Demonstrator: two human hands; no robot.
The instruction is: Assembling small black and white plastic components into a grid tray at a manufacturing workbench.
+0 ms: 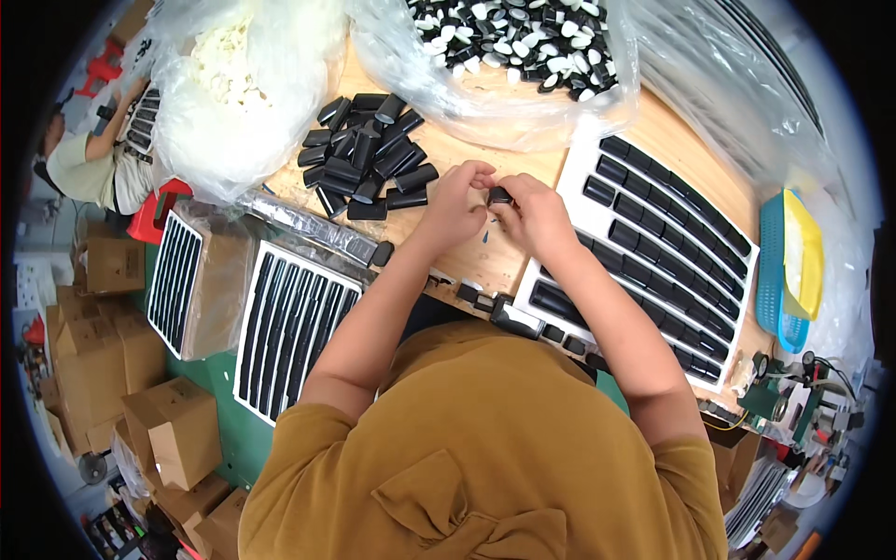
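Over the wooden table, my two hands almost meet. My right hand (pixel 534 213) pinches a small black plastic piece (pixel 499 195) between its fingers. Close beside it, my left hand (pixel 456 207) has its fingers curled inward; whatever lies in them is hidden. Left of my hands is a loose pile of black oval plastic cases (pixel 362 154), some showing grey ends. Under and beyond my right forearm rests a white tray (pixel 577 177) with rows of similar black cases laid end to end.
A clear bag (pixel 523 131) of black and white oval pieces lies at the back, a bag of cream-white pieces (pixel 229 65) at the back left. A blue basket (pixel 772 271) stands right. Filled trays (pixel 297 322) and cardboard boxes (pixel 173 429) are left; another person (pixel 89 168) works far left.
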